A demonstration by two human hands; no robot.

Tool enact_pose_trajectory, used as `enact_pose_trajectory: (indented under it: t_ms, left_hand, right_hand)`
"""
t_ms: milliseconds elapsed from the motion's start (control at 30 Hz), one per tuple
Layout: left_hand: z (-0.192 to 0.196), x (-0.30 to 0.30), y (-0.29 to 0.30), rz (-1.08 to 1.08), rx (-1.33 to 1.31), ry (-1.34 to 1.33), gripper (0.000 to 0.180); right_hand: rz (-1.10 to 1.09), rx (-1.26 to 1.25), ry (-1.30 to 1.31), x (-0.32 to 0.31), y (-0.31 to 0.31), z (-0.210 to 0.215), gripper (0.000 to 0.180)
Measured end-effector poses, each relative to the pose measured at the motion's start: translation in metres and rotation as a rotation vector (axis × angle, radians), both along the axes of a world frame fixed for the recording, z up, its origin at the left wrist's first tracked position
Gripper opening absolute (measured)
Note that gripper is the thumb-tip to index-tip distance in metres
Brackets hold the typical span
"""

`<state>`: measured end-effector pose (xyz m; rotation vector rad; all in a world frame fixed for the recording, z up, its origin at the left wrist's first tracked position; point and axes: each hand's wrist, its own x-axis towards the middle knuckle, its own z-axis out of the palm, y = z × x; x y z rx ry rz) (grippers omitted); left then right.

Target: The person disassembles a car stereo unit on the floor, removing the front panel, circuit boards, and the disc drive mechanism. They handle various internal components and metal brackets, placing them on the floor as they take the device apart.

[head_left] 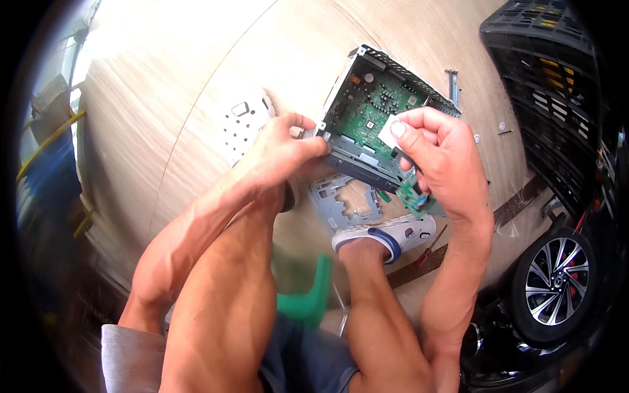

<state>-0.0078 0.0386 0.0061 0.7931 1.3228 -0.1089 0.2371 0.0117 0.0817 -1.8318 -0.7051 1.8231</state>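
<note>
An opened metal electronics chassis with a green circuit board inside is held up over the floor. My left hand grips its lower left corner. My right hand is on its right side, thumb pressed on a small white piece at the board's edge. A small green circuit board is tucked in the same right hand, under the palm.
A perforated metal cover and a grey metal bracket plate lie on the tiled floor. A screwdriver lies by my shoe. Loose screws and a metal strip rest further right. Black crates and a car wheel stand at the right.
</note>
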Motion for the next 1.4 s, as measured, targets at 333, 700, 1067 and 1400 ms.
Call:
enact_pose_trajectory:
  t_ms: [333, 700, 1067, 1400]
  left_hand:
    - [0.008, -0.006, -0.007, -0.019, -0.074, -0.112, 0.065]
    - [0.005, -0.008, -0.009, -0.117, 0.04, -0.213, 0.049]
    - [0.0, -0.012, -0.011, -0.137, 0.038, -0.21, 0.064]
    - [-0.011, -0.015, -0.017, -0.105, 0.037, -0.257, 0.074]
  right_hand:
    - [0.308, -0.079, 0.009, -0.009, 0.005, -0.077, 0.028]
    - [0.291, -0.205, 0.007, -0.005, -0.016, -0.108, 0.023]
    - [0.446, -0.097, -0.105, -0.01, -0.002, -0.121, 0.023]
    - [0.277, -0.109, -0.048, -0.018, -0.011, -0.119, 0.029]
